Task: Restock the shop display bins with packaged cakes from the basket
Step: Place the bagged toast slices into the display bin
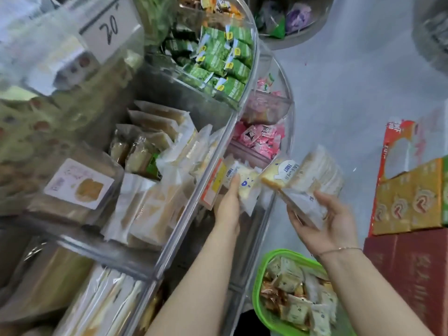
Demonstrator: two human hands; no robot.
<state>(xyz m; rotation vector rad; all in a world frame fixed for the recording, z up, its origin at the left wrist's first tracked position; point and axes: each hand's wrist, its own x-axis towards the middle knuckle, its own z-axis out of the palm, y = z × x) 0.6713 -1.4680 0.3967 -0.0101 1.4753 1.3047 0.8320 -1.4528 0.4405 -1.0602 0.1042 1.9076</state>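
My left hand (229, 202) reaches into a clear curved display bin (264, 229) and holds a white packaged toast cake (247, 185) there. To its right, my right hand (324, 221) grips a stack of similar toast cake packs (305, 178) above the floor, palm up. The green basket (260, 292) sits on the floor below my right forearm, with several small wrapped cakes (298, 304) in it.
Clear tiered bins hold green packets (218, 57), pink packets (259, 139) and pale cake packs (155, 195). A price card reading 20 (109, 27) stands top left. Red and orange cartons (409, 202) are stacked at the right. Grey floor (351, 93) lies between.
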